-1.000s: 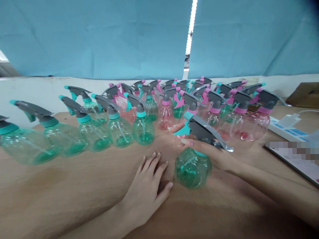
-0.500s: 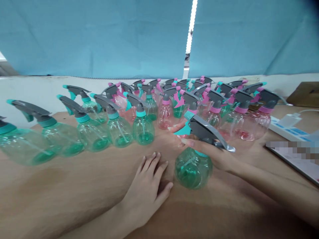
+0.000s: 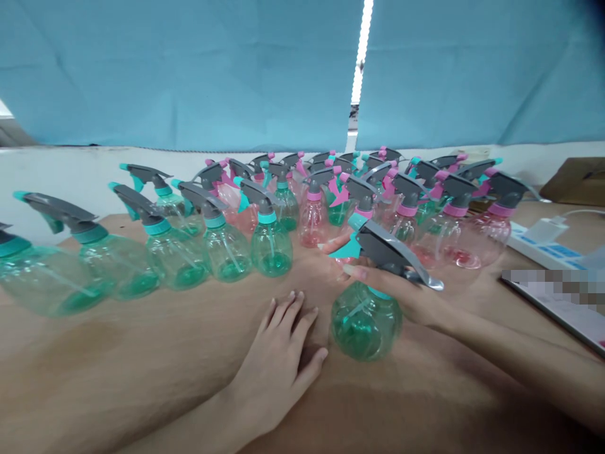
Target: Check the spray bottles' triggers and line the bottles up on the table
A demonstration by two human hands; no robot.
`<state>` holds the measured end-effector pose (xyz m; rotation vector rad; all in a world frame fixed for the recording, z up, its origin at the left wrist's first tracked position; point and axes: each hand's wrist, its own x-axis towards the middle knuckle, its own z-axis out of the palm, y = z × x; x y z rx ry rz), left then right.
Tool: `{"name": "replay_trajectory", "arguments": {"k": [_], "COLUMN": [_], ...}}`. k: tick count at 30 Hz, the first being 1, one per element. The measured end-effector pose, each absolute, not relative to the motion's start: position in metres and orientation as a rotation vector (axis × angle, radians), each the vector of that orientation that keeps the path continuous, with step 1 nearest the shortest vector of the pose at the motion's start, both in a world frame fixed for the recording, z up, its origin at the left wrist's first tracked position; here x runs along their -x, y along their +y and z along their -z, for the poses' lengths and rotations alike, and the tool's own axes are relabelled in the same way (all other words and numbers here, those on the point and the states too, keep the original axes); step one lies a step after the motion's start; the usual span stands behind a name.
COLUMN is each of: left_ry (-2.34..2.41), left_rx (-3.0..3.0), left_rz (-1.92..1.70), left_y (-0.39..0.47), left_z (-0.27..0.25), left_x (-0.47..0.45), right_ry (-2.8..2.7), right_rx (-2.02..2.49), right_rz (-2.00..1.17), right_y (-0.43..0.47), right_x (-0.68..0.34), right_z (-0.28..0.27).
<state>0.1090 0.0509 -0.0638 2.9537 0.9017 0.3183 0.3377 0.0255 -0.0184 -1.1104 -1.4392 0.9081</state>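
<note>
My right hand [image 3: 392,284] is closed round the neck of a green spray bottle [image 3: 366,325], just below its grey and turquoise trigger head. The bottle is upright, with its nozzle toward the far left; whether its base touches the table cannot be made out. To the left of it my left hand [image 3: 278,359] lies flat on the wooden table [image 3: 189,353], fingers spread, with nothing in it. Beyond that hand stands the nearest of several other green spray bottles [image 3: 273,249], lined up toward the left.
Pink spray bottles [image 3: 312,217] and more green ones crowd the back of the table. At the right are a white power strip [image 3: 543,246], a dark-edged flat device [image 3: 558,309] and a brown box [image 3: 574,183]. A blue curtain [image 3: 189,75] hangs behind.
</note>
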Motion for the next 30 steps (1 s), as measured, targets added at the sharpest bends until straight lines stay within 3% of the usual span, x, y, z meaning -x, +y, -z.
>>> {"name": "replay_trajectory", "arguments": {"k": [30], "left_ry": [0.89], "left_rx": [-2.932], "left_rz": [-0.357], "left_y": [0.051], "left_z": [0.065], "left_x": [-0.109], "right_ry": [-1.597], "right_rx": [1.19], "right_rz": [-0.987], "right_y": [0.023], "right_x": [-0.344], "right_z": [0.006]}}
